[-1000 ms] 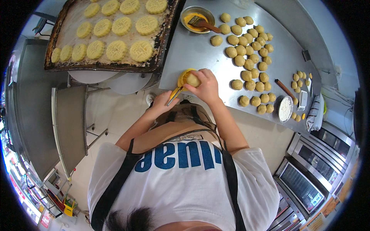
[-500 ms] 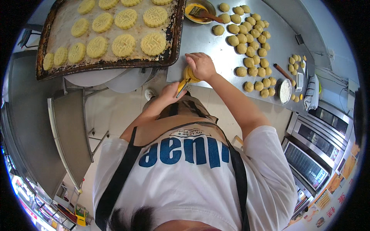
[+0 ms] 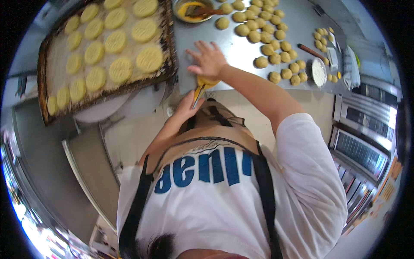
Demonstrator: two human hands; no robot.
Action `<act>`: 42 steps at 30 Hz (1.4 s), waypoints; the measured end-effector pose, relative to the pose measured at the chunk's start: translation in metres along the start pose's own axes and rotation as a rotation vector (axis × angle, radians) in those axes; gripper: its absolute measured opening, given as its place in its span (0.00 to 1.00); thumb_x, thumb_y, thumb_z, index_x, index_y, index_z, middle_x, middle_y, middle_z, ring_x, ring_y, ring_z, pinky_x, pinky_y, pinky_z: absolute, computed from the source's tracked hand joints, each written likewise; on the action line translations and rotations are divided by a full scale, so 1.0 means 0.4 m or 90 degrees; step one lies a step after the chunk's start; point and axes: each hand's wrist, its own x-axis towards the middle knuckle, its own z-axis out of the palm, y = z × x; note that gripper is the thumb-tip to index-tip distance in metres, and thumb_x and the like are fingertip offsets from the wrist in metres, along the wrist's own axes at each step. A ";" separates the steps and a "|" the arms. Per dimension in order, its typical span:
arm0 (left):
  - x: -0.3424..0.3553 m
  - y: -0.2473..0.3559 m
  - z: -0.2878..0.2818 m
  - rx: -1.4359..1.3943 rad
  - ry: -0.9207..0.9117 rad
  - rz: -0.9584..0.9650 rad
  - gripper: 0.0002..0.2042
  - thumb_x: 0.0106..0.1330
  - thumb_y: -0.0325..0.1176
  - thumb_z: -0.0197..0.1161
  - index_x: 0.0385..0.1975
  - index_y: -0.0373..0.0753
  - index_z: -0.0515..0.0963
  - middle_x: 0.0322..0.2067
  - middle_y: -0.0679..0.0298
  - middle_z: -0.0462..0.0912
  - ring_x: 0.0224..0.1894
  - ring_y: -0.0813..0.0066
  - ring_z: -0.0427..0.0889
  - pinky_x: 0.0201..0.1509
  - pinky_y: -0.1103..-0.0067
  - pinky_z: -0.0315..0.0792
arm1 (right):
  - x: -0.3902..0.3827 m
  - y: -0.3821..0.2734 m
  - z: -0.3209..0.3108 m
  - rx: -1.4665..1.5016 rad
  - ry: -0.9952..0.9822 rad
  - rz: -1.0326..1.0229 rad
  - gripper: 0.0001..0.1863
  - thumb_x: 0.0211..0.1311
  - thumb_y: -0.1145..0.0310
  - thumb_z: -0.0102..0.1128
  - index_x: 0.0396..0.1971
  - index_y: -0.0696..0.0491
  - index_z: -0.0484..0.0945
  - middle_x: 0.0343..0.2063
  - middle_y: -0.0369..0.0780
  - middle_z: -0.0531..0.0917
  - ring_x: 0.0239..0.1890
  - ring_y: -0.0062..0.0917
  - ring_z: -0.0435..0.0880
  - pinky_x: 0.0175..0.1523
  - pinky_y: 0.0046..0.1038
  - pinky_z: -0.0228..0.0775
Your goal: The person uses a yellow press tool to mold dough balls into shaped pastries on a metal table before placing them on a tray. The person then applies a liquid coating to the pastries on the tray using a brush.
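Both the left hand and the right hand are at a yellow mould by the near edge of the metal surface. The left curls around its handle; the right, fingers fanned, reaches over its far end, contact unclear. Dough balls lie beyond, rightward.

2 bare forearms forward: right grip palm-down, fingers splayed; left grip curled, closer in.
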 end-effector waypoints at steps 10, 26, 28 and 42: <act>0.013 0.001 -0.019 -0.038 -0.142 -0.264 0.15 0.65 0.40 0.59 0.44 0.36 0.72 0.24 0.58 0.75 0.18 0.70 0.72 0.22 0.74 0.66 | -0.018 -0.050 -0.001 0.199 0.078 0.115 0.36 0.58 0.32 0.42 0.33 0.52 0.82 0.35 0.43 0.82 0.46 0.33 0.75 0.51 0.37 0.61; 0.058 0.057 -0.067 -0.021 -0.197 -0.185 0.16 0.65 0.39 0.59 0.45 0.34 0.72 0.33 0.56 0.76 0.33 0.62 0.76 0.38 0.71 0.72 | -0.020 0.029 -0.005 0.271 -0.115 0.305 0.40 0.58 0.28 0.36 0.27 0.51 0.85 0.28 0.42 0.85 0.36 0.39 0.82 0.41 0.41 0.69; 0.048 -0.004 -0.068 -0.065 -0.178 -0.116 0.16 0.65 0.39 0.60 0.45 0.34 0.73 0.35 0.53 0.78 0.36 0.60 0.76 0.42 0.70 0.71 | -0.004 0.051 -0.015 0.213 -0.123 0.215 0.40 0.60 0.30 0.35 0.27 0.50 0.85 0.29 0.44 0.85 0.36 0.40 0.84 0.41 0.41 0.72; 0.016 -0.079 0.062 -0.113 0.066 0.032 0.15 0.55 0.39 0.62 0.40 0.38 0.74 0.31 0.55 0.79 0.32 0.63 0.78 0.36 0.67 0.74 | -0.017 -0.062 0.024 0.133 -0.070 0.075 0.24 0.64 0.48 0.46 0.39 0.52 0.82 0.39 0.44 0.83 0.45 0.41 0.79 0.60 0.45 0.61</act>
